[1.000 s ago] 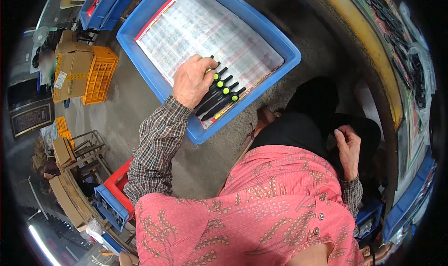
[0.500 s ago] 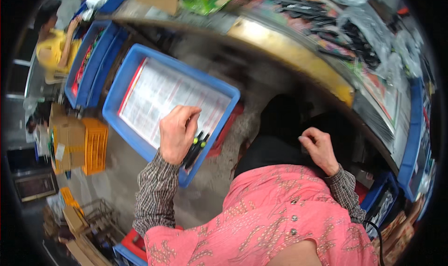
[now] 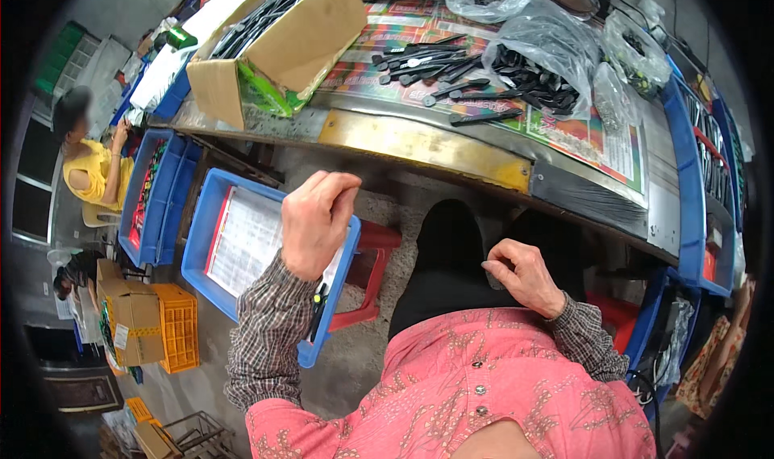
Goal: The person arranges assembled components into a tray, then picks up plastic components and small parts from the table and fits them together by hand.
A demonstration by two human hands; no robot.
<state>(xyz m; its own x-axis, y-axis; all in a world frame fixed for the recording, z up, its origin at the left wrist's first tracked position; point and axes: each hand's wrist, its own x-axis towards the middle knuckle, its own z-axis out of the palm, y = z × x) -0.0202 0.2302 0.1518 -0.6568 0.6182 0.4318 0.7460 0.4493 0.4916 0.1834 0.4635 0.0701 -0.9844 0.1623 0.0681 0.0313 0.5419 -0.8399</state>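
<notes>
My left hand [image 3: 316, 224] hovers over the right side of a blue tray [image 3: 211, 217], its fingers curled together. What it holds, if anything, is hidden. In the tray lies a white printed sheet [image 3: 246, 237] with a red edge. Beside my left wrist, slim black pieces with bright green marks [image 3: 318, 306] lie at the tray's near right corner. My right hand [image 3: 526, 275] is over my lap, against the dark trousers [image 3: 443, 270]. Its fingers are bent with the thumb alongside, and the palm is out of sight.
Ahead stands a workbench with a metal edge [image 3: 427, 149], holding loose slim black pieces [image 3: 435, 64], a plastic bag [image 3: 548, 48] of them and a cardboard box [image 3: 306, 36]. A red stool [image 3: 367, 274] stands by the tray. Blue bins [image 3: 700, 193] stand right. A person [image 3: 97, 165] sits far left.
The view has swung up, showing more of the bench. My left hand stays over the tray, now nearer its right edge. My right hand sits further left on my lap.
</notes>
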